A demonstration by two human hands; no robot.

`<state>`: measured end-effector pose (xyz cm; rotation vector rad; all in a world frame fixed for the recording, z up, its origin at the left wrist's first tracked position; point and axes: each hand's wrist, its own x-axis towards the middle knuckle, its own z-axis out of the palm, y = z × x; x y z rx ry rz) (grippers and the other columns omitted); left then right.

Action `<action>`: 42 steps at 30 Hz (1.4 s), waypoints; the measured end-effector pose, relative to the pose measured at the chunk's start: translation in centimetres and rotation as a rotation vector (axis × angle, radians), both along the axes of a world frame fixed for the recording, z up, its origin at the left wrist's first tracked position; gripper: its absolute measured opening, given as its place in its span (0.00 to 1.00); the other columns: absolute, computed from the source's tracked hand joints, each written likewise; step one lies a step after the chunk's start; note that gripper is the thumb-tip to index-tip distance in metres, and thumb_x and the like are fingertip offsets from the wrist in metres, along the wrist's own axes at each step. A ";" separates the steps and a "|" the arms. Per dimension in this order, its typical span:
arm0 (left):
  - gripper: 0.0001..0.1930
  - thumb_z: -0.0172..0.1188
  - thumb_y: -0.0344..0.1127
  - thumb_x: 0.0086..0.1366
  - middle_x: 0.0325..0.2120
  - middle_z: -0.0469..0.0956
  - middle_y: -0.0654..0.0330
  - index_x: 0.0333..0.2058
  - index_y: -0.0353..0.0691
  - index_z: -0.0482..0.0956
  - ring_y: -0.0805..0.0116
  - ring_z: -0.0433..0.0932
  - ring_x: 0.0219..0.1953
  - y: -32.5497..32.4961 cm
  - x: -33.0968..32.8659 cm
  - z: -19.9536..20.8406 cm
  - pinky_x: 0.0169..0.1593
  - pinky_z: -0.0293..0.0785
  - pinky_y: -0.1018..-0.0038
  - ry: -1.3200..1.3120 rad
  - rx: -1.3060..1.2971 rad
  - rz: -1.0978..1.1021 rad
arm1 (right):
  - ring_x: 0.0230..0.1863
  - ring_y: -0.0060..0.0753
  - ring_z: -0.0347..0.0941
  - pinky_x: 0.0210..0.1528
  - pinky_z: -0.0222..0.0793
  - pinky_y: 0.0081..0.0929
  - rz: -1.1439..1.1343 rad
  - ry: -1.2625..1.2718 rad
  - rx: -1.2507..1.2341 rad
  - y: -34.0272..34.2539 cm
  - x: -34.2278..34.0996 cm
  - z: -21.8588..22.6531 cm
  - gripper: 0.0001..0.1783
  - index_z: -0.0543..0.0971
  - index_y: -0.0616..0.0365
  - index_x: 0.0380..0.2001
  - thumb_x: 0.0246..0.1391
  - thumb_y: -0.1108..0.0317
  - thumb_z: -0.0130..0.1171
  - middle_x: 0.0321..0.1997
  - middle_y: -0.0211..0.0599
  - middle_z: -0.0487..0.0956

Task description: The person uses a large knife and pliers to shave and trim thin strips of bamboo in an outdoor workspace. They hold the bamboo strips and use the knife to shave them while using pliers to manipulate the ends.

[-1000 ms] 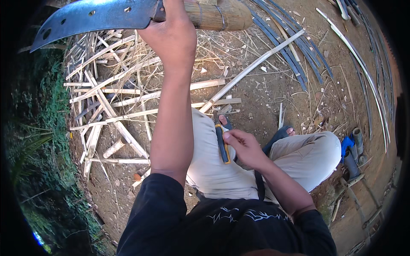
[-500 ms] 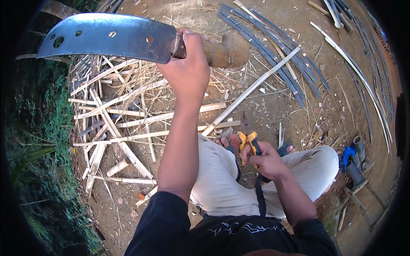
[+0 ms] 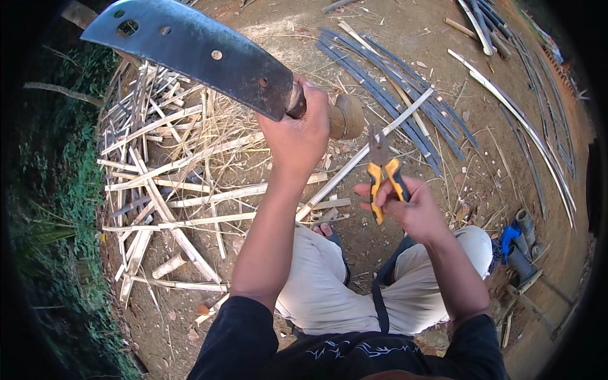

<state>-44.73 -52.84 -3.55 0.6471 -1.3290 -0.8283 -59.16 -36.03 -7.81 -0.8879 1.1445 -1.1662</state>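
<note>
Leftmost, green foliage point(image 3: 57, 228) is filling the shaded edge of the view. Beside it, a tangled pile of pale split strips point(image 3: 168, 209) is spreading over the brown ground point(image 3: 443, 202), its pieces crossing at many angles. A short round cane piece point(image 3: 170, 266) is lying near the lower part of the pile.

Across the upper left, a large knife point(image 3: 199, 56) is being held in the air, its broad, dark blade slanting up toward the left corner and showing a row of round holes. The left hand point(image 3: 296, 136) is gripping it firmly where the blade is meeting the wooden handle, and the handle's thick, banded end is sticking out to the right of the fist.

Below, the person's pale trousers point(image 3: 316, 278) are showing under a black shirt point(image 3: 354, 358), and a sandaled foot point(image 3: 326, 233) is resting on the ground just beyond one knee. One long pale strip point(image 3: 342, 177) is running diagonally up from near that foot toward a bundle of dark strips point(image 3: 380, 85).

Just right of the knife's handle, a pair of pliers point(image 3: 380, 154) is pointing upward, its yellow-and-black grips standing apart in a narrow V. The right hand point(image 3: 418, 212) is grasping these grips, with some fingers reaching out behind them to the left.

Farther right, a long curved pale strip point(image 3: 487, 85) is arching over the ground, and a blue object point(image 3: 508, 237) is sitting against some greyish tubes point(image 3: 525, 228).
</note>
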 end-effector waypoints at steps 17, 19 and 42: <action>0.07 0.58 0.27 0.60 0.16 0.73 0.64 0.23 0.34 0.73 0.77 0.71 0.20 1.1 -0.7 -0.1 0.26 0.66 0.75 -0.255 0.060 0.092 | 0.38 0.35 0.69 0.39 0.69 0.35 -0.339 0.808 -0.199 -0.3 -0.1 -1.6 0.33 0.75 0.61 0.33 0.33 0.51 0.83 0.35 0.34 0.69; 0.06 0.55 0.27 0.61 0.18 0.76 0.63 0.25 0.33 0.75 0.77 0.75 0.22 1.5 -0.7 0.0 0.27 0.69 0.76 -0.318 0.090 0.091 | 0.41 0.37 0.71 0.42 0.70 0.36 -0.403 0.681 -0.356 -0.7 0.3 -1.6 0.32 0.77 0.61 0.35 0.32 0.53 0.83 0.38 0.35 0.72; 0.12 0.60 0.40 0.63 0.25 0.74 0.60 0.35 0.38 0.72 0.67 0.78 0.30 3.1 -3.6 -0.9 0.35 0.75 0.72 0.392 1.021 -0.517 | 0.43 0.44 0.83 0.41 0.77 0.32 -0.577 0.723 -0.764 -3.1 1.4 -1.8 0.24 0.66 0.59 0.14 0.45 0.72 0.75 0.45 0.53 0.84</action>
